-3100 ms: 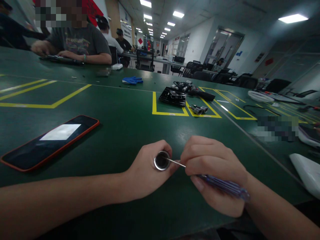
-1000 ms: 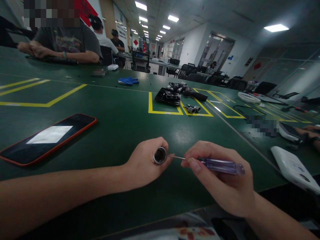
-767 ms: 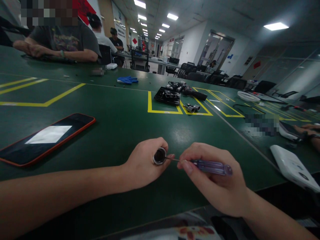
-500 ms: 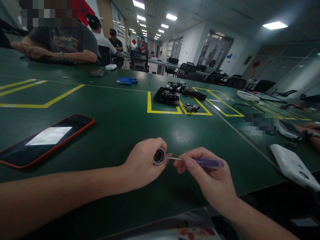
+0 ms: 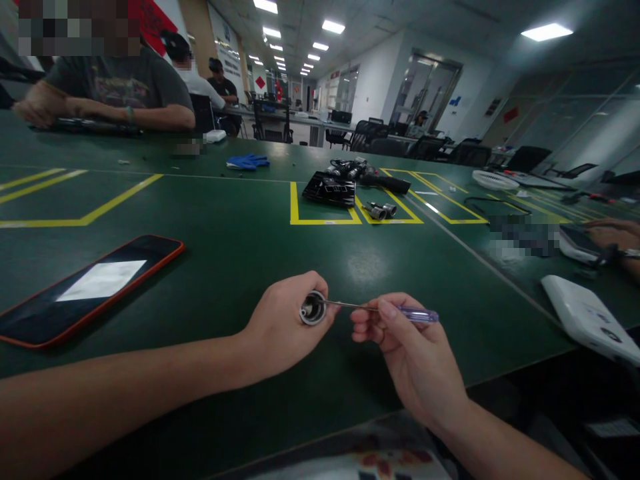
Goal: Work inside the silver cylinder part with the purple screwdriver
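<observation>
My left hand [image 5: 287, 320] is wrapped round a round metal connector shell [image 5: 313, 309], its hollow open end turned toward me; the rest of it is hidden in my fist. In my right hand [image 5: 413, 347] is a screwdriver [image 5: 417, 314] with a clear purple handle, pinched between thumb and fingers. Its thin shaft points left and its tip meets the connector's rim; whether the tip sits on a screw I cannot tell. Both hands are above the green table [image 5: 240, 260].
A phone [image 5: 100, 283] with an orange edge lies at left, a white device [image 5: 585, 317] at right. Farther back are metal connectors [image 5: 383, 211], a black pouch [image 5: 329, 190], cables [image 5: 347, 167] and a blue glove [image 5: 249, 162]. A person [image 5: 120, 93] sits across the table.
The connector has turned slightly in my left hand, showing more of its inside. My right fingers have shifted along the screwdriver, with the handle now a little higher. The view has moved slightly.
</observation>
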Available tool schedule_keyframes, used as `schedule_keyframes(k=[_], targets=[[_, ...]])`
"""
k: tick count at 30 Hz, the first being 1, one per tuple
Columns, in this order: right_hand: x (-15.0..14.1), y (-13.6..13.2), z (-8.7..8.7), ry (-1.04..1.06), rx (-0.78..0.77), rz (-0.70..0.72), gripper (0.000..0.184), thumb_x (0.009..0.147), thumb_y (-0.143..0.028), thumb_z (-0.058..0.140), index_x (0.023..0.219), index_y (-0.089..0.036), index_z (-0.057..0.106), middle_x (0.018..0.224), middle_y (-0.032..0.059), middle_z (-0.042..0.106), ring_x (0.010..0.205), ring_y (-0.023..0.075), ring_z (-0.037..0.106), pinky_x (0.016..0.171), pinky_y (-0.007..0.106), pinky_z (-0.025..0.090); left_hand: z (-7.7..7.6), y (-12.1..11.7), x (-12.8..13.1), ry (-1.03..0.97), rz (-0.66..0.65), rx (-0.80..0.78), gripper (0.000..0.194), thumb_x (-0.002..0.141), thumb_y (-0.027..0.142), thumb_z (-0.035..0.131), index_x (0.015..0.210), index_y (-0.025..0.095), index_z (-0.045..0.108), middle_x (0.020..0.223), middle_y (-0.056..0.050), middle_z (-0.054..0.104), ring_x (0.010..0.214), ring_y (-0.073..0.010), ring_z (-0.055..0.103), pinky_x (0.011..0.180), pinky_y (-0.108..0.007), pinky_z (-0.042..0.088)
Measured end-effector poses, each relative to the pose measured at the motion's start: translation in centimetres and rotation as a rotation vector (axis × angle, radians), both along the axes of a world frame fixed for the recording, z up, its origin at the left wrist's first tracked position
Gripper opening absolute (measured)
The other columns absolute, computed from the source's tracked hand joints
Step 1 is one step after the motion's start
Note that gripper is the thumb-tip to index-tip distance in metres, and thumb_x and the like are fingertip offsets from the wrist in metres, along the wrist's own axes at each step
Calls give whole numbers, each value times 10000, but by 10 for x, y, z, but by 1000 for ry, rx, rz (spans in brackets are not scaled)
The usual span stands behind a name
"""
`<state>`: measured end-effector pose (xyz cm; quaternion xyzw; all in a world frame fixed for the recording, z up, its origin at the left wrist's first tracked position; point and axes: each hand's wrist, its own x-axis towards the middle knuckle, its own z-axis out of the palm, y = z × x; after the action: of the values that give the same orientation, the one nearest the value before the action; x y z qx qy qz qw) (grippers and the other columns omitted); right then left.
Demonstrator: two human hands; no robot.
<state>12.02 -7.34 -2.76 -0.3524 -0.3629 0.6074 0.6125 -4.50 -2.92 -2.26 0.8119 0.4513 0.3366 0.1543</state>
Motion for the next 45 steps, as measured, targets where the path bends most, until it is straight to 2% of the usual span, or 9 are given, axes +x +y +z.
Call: schedule_keyframes(k=[6, 12, 17, 21, 26, 35, 45], targets=[[8, 2, 8, -353, 228, -5, 73, 797, -246, 620, 783, -177, 640, 722, 16, 720, 635, 114, 665, 601, 221, 558, -1, 0, 0, -29, -14, -22, 146, 759, 245, 579, 677, 174, 481, 596, 54, 532, 510, -84, 489, 490, -208, 344], [9, 3, 37, -884, 505, -5, 69, 804, -187, 582, 761, -164, 630, 697, 3, 679, 617, 96, 638, 563, 184, 490, 5, -1, 1, -40, -37, -54, 158, 740, 272, 583, 665, 169, 489, 583, 45, 530, 503, -89, 483, 476, -206, 341], [4, 15, 61, -1109, 705, 50, 124, 828, -210, 549, 734, -150, 604, 623, -33, 606, 547, 50, 548, 530, 164, 409, 7, -2, 1, -55, -73, -82, 157, 769, 301, 541, 707, 158, 529, 603, 21, 549, 516, -105, 495, 475, -221, 344], [-2, 25, 71, -1204, 796, 92, 153, 836, -207, 524, 710, -141, 580, 594, -34, 571, 533, 50, 517, 521, 171, 381, 7, -2, 0, -134, -91, -142, 147, 769, 292, 528, 720, 153, 532, 630, 3, 566, 541, -118, 513, 503, -237, 390], [-5, 29, 75, -1232, 809, 91, 174, 838, -221, 516, 689, -146, 566, 569, -36, 568, 510, 54, 522, 490, 175, 366, 7, -3, 0, -184, -100, -200, 128, 725, 271, 591, 743, 153, 545, 674, -5, 607, 598, -133, 563, 544, -238, 445], [-6, 33, 81, -1239, 795, 85, 224, 850, -265, 506, 667, -152, 569, 569, -20, 581, 521, 75, 529, 483, 196, 364, 5, -2, -1, -126, -108, -191, 147, 772, 289, 535, 769, 143, 550, 670, -10, 611, 594, -139, 571, 536, -246, 443], [-7, 34, 82, -1273, 821, 118, 238, 848, -273, 508, 658, -149, 581, 557, -16, 578, 500, 77, 523, 477, 209, 349, 6, -2, 0, -141, -103, -165, 115, 746, 263, 553, 744, 149, 537, 656, 3, 596, 578, -125, 552, 526, -230, 431]])
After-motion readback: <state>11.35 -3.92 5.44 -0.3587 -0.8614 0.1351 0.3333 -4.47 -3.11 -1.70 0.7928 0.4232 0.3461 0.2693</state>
